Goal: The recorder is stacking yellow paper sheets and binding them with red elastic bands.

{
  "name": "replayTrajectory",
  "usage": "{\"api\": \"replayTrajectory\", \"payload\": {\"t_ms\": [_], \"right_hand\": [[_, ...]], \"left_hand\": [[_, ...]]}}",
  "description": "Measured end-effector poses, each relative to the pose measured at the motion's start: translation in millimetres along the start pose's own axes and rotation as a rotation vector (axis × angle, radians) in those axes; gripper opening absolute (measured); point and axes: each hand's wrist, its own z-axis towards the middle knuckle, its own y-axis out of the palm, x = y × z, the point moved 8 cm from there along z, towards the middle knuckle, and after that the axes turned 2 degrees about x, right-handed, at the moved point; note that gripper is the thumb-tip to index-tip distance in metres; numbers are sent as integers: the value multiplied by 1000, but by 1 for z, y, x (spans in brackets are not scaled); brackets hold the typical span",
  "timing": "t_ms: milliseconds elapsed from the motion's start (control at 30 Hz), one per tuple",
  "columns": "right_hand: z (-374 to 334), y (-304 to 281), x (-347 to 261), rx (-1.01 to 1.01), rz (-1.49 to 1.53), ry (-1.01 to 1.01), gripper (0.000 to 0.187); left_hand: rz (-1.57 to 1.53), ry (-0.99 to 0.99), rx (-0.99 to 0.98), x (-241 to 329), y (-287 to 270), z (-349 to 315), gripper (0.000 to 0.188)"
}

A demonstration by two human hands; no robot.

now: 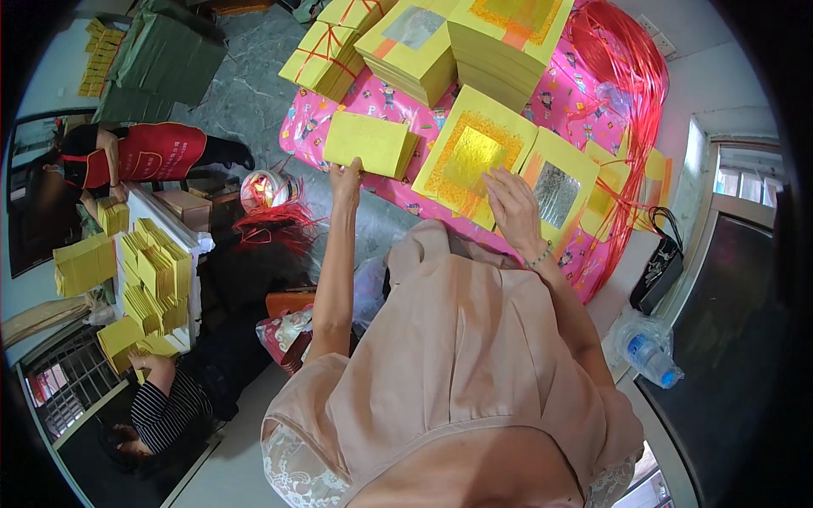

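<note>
One of the hands (pixel 515 205), the right, partly hides the gold foil (pixel 471 156).

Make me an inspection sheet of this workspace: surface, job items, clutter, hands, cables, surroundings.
Surface: patterned pink cloth, partly covered by paper.
Job's things: yellow packet; gold-square paper; silver-square paper to its right; stacks behind; tied bundle at back left.
Clutter: red strings along the right side; black bag and bottle in clear plastic farther right.
Hands: left hand holds the packet's near edge; right hand, open, at the gold-square paper, contact unclear.
Cables: nothing seen.
Surroundings: at left, a person in a red apron and another in striped sleeves, handling yellow paper.
</note>
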Motion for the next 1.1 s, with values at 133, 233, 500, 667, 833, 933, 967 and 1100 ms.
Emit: {"api": "replayTrajectory", "payload": {"t_ms": [133,233,500,667,833,933,967,1100], "right_hand": [[-8,0,5,-32,4,42,27],[-10,-1,8,-30,8,64,26],[-14,0,9,-30,-4,83,26],[-15,-1,2,-55,0,89,27],[-15,2,-16,-154,66,91,33],[-21,4,-16,-159,12,56,38],[-24,7,-14,-173,-5,52,39],[-29,13,-13,-188,-35,42,40]], "left_hand": [[56,-31,70,-21,1,6,25],[118,-41,72,-27,3,10,28],[277,19,137,-41,-1,18,48],[362,2,183,-53,-9,30,51],[719,47,282,-48,-29,39,66],[860,201,424,-22,0,13,68],[863,199,417,-17,11,3,68],[1239,604,549,20,36,-34,68]]}}
